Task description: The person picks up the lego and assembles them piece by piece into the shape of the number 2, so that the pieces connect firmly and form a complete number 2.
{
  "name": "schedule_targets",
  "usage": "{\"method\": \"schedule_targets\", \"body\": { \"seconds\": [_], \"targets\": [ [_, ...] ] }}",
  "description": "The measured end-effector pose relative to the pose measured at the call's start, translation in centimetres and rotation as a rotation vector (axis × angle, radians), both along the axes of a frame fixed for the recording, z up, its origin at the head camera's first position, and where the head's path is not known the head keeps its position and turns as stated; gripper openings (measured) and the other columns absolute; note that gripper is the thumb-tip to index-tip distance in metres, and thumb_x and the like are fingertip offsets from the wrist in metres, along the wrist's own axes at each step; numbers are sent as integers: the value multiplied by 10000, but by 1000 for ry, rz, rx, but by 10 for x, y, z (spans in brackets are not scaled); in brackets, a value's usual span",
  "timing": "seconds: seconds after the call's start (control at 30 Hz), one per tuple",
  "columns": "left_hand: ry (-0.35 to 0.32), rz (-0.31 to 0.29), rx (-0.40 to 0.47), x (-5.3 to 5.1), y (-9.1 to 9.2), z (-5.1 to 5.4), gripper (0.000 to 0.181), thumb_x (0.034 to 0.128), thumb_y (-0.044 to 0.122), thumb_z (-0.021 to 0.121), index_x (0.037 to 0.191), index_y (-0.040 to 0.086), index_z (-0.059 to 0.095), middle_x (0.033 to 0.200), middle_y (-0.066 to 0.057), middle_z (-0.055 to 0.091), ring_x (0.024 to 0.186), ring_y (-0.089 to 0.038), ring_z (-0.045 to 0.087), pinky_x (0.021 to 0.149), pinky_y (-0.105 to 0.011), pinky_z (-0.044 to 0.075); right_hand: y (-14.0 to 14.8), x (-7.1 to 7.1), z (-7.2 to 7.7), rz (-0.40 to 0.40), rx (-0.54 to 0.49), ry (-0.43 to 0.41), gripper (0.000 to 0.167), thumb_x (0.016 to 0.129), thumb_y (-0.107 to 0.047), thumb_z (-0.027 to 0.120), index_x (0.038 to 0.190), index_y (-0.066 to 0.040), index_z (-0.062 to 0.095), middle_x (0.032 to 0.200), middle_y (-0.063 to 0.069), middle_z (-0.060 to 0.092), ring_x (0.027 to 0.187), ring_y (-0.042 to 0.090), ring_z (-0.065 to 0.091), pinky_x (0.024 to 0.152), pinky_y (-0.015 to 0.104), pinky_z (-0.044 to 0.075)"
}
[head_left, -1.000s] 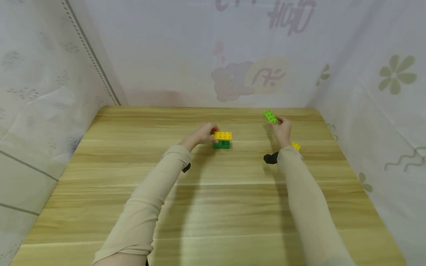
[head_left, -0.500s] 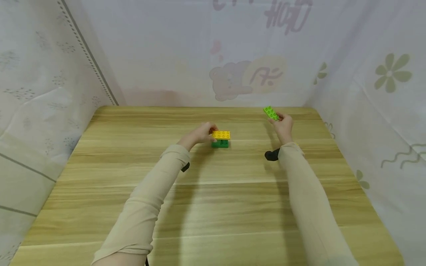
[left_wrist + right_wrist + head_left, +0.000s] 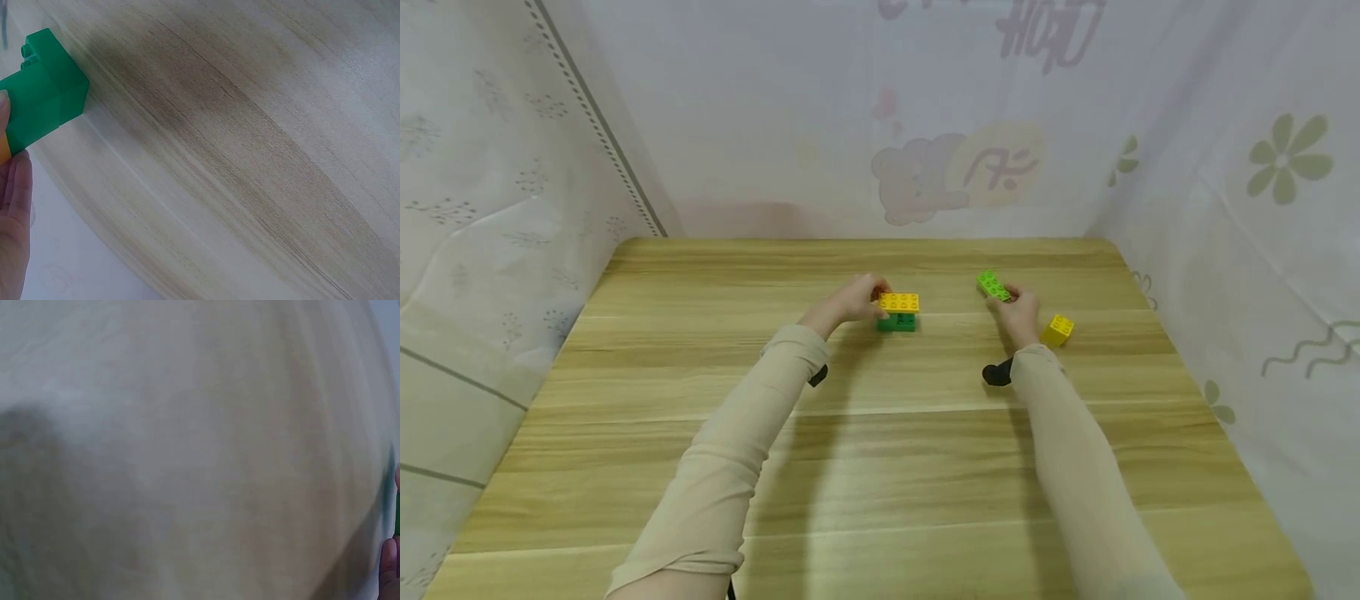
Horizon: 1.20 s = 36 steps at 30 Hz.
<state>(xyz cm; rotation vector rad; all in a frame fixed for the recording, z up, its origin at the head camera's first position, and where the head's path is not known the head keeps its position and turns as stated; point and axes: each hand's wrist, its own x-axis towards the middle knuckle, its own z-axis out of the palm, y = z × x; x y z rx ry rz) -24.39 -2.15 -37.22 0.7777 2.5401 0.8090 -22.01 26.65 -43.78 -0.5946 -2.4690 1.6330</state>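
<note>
My left hand [image 3: 859, 299] grips the left end of a small stack of toy building bricks near the middle of the table. On top of the stack is a yellow brick [image 3: 900, 302] with studs, and below it are dark green bricks [image 3: 897, 322]. In the left wrist view, fingers and thumb pinch the stack where the green bricks [image 3: 47, 94] meet the yellow. To the right, my right hand [image 3: 1019, 314] holds a lime green brick [image 3: 993, 286] by one end, studs up, slanting away. Only a sliver of that brick shows in the right wrist view.
A loose yellow brick [image 3: 1057, 330] stands on the wooden table [image 3: 880, 467], just right of my right wrist. Printed sheets [image 3: 760, 125] hang along the table's back and sides.
My right hand has come nearer and slightly left with the lime green brick, lowering it. The loose yellow brick, hidden by the sleeve half a second ago, now shows. My left hand stays put.
</note>
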Motion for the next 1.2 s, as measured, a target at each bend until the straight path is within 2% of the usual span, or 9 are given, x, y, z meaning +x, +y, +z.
{"method": "schedule_targets", "body": {
  "seconds": [0.17,0.3,0.6,0.73,0.9,1.03,1.2],
  "targets": [
    [3,-4,-5,0,2,1,375,809,39,667,1147,-63,542,1121,-197,570,1010,-273,514,958,-387,438,-2,6,-7,-6,54,-15,467,848,-75,624,1278,40,482,1252,230,503,1114,295,481,980,387,416],
    [-7,-5,-1,0,3,2,372,812,36,663,1149,-62,541,1125,-197,567,1013,-274,509,965,-388,433,0,4,-11,1,78,-37,468,847,-82,626,1279,31,486,1249,225,512,1109,294,492,973,383,423],
    [-4,-10,-15,-1,4,1,379,814,52,665,1157,-50,541,1126,-187,567,1012,-269,507,963,-389,431,7,4,-12,40,108,-63,499,845,-104,630,1295,26,458,1272,220,486,1131,306,469,988,390,407],
    [-7,-15,-13,-1,5,0,382,816,55,665,1160,-52,539,1133,-189,566,1019,-272,508,965,-388,431,13,5,-5,59,85,-59,551,843,-110,634,1323,38,405,1321,219,440,1187,324,424,1026,398,376],
    [-23,-9,-1,-1,4,-2,375,818,44,659,1157,-59,536,1147,-194,556,1032,-279,501,981,-389,423,25,10,11,63,67,-13,559,847,-106,626,1327,57,391,1349,224,415,1192,339,390,1012,409,362],
    [-20,-5,3,-2,2,-2,375,818,44,659,1156,-62,535,1146,-196,554,1030,-281,500,984,-392,420,40,17,25,48,91,24,567,856,-156,620,1326,60,387,1352,237,399,1187,341,368,1008,415,345],
    [-11,-11,11,-2,0,-2,387,813,35,661,1158,-79,530,1140,-216,555,1022,-292,503,973,-405,423,60,28,30,30,107,48,573,863,-189,617,1323,65,388,1354,233,400,1169,325,359,1013,396,328]
  ]
}}
